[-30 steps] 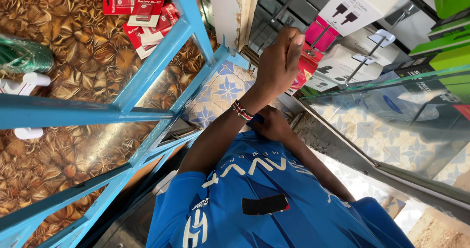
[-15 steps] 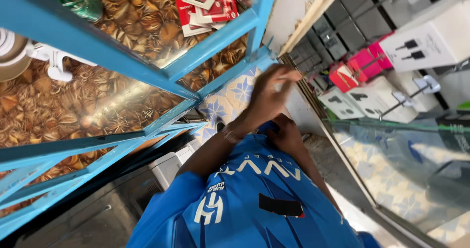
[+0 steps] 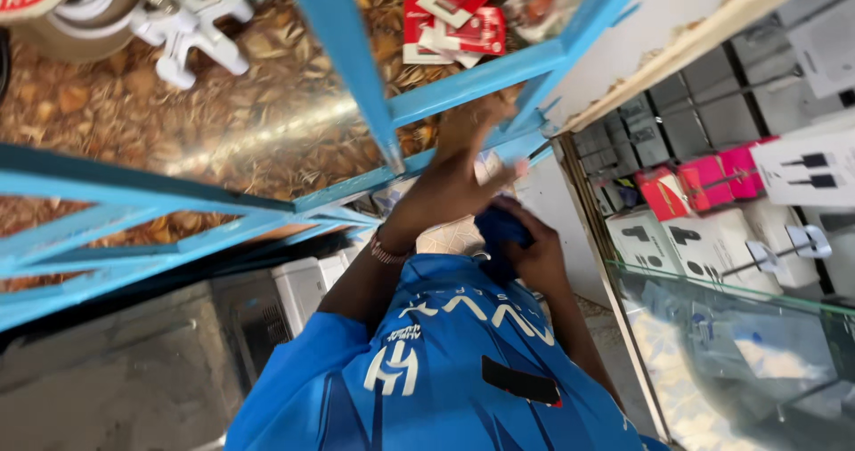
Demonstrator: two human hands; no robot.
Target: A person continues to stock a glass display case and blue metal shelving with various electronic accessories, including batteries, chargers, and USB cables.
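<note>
Looking down through the head camera, you see your left hand (image 3: pixel 454 179) raised flat against the blue frame (image 3: pixel 472 81) of the glass display case, fingers spread and gripping nothing. Your right hand (image 3: pixel 534 251) sits just at its four o'clock, curled shut on a dark blue cloth (image 3: pixel 499 228) held near your chest. Behind the glass at twelve o'clock lie red card packets (image 3: pixel 450 19); white plugs (image 3: pixel 191 24) rest at ten o'clock. At three o'clock, shelves carry white charger boxes (image 3: pixel 677 246) and pink boxes (image 3: pixel 726 170).
</note>
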